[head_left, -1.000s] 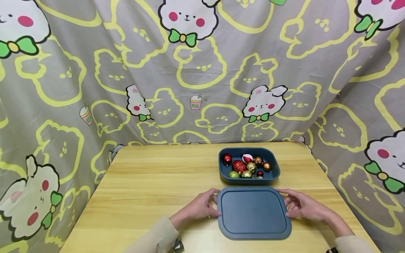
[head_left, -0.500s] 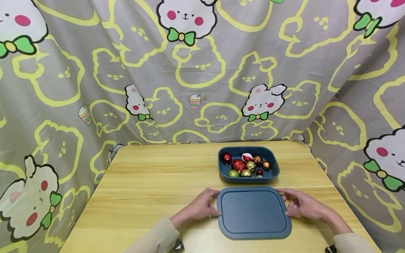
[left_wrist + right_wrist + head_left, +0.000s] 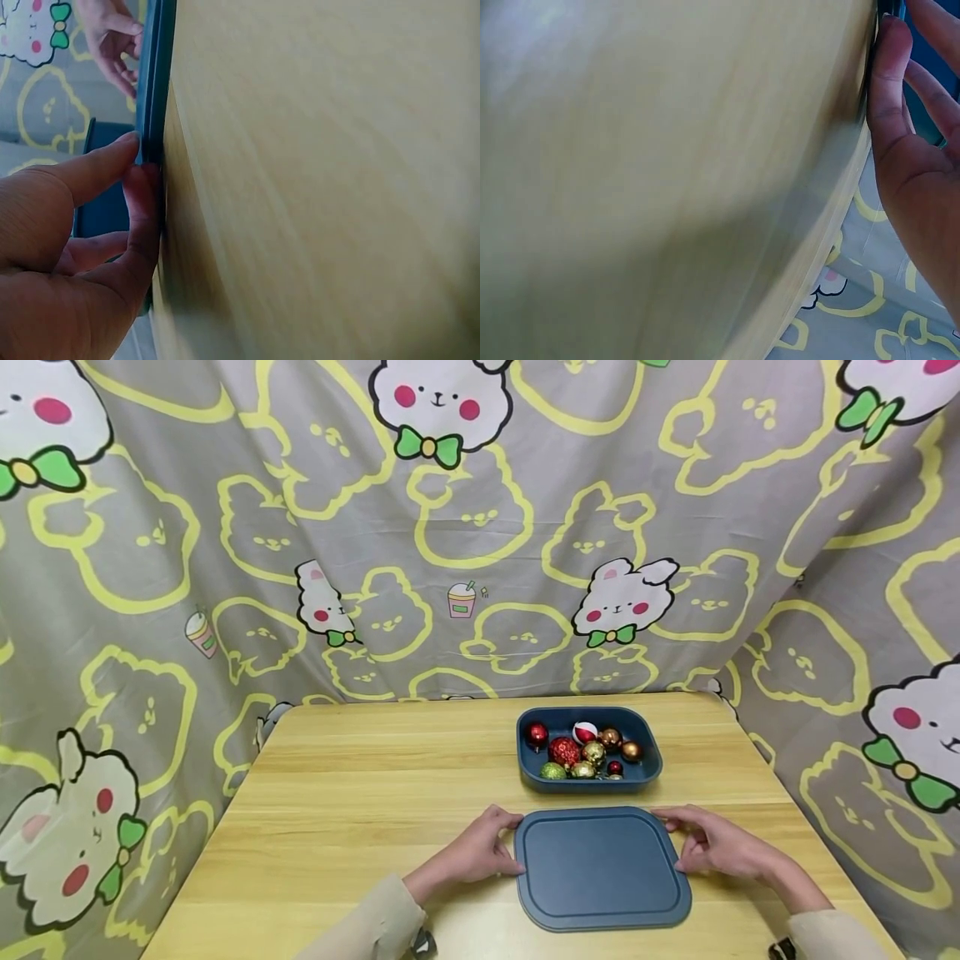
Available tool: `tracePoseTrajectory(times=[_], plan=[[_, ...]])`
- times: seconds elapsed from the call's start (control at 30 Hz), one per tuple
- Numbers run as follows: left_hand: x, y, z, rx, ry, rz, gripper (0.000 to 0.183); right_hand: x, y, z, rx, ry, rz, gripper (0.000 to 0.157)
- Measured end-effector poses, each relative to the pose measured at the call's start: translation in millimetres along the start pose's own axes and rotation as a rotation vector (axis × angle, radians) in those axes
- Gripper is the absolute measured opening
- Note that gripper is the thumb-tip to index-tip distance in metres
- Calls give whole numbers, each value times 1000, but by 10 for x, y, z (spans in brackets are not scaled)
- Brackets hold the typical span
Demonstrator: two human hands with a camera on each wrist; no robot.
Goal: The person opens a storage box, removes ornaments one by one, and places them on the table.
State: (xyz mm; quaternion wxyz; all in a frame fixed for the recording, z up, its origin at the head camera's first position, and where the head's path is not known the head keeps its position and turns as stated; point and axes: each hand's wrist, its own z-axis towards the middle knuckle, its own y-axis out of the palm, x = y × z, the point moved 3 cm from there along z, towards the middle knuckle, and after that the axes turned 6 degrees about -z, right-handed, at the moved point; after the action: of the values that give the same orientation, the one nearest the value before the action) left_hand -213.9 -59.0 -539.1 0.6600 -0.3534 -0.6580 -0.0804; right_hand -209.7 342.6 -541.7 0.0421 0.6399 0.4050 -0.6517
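A flat dark blue rectangular lid [image 3: 603, 870] with rounded corners lies low over the near part of the table in the head view. My left hand [image 3: 476, 847] grips its left edge; in the left wrist view, thumb and fingers of the left hand [image 3: 82, 225] meet at the lid's edge [image 3: 154, 82]. On the opposite side, my right hand [image 3: 720, 846] holds the right edge with thumb and fingers. Just beyond the lid stands a matching dark blue box [image 3: 590, 786], uncovered. Inside are several Christmas baubles [image 3: 565, 751] in red, gold, green and copper.
The wooden table [image 3: 360, 785] extends left of the hands and behind the box. A grey curtain [image 3: 480, 543] with rabbit drawings hangs around its back and sides. The right wrist view shows the table's edge close below the right hand [image 3: 915, 157].
The lid has shifted very slightly toward me, still between both hands. Box and baubles stay put; the head view has tilted a little.
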Motion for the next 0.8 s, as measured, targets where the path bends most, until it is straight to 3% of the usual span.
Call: tracePoseTrajectory(times=[0.2, 0.37, 0.57, 0.7, 0.8], plan=[[25, -11, -19, -13, -8, -2, 81, -17, -4, 1, 3, 11, -11, 86], [57, -86, 10, -2, 20, 33, 82, -68, -75, -13, 77, -2, -72, 70], [190, -298, 132, 90, 77, 144, 72, -239, -296, 33, 330, -19, -196, 51], [319, -429, 307, 160, 138, 215, 64, -333, -492, 155, 528, -34, -295, 44], [391, -487, 473, 203, 179, 260, 60, -349, -618, 272, 622, 2, -303, 45]])
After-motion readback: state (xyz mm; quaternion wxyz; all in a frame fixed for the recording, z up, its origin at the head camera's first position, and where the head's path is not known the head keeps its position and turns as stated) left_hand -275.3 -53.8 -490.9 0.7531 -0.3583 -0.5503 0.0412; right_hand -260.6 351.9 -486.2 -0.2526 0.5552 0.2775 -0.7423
